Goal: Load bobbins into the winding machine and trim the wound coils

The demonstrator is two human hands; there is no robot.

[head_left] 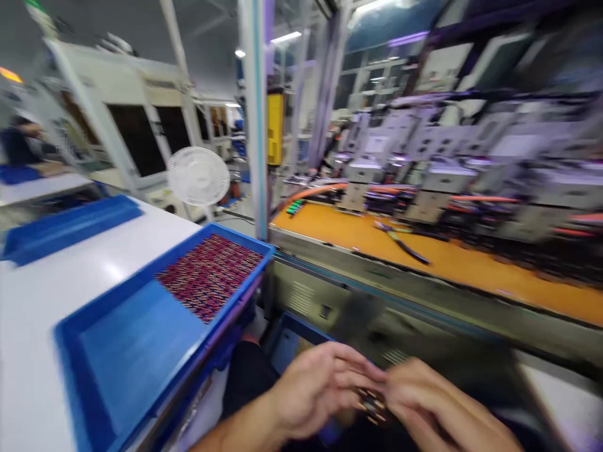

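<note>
My left hand (325, 386) is curled around one side of a small bunch of copper-and-dark parts (371, 405) at the lower middle of the view. My right hand (424, 398) meets it from the right, its fingers closed against the same bunch. The two hands touch near the fingertips, above my lap. Motion blurs the parts, and the palms partly hide them. To the left lies a blue tray (141, 289), its far part covered with many small red and dark pieces (211, 273) in tight rows.
The tray rests on a white table (28, 307), with another blue tray (70, 229) farther back. A white fan (198, 177) stands beyond. Ahead is a machine with an orange bed (330, 226). A blue bin (287, 342) sits below it. Another person (21, 144) is at far left.
</note>
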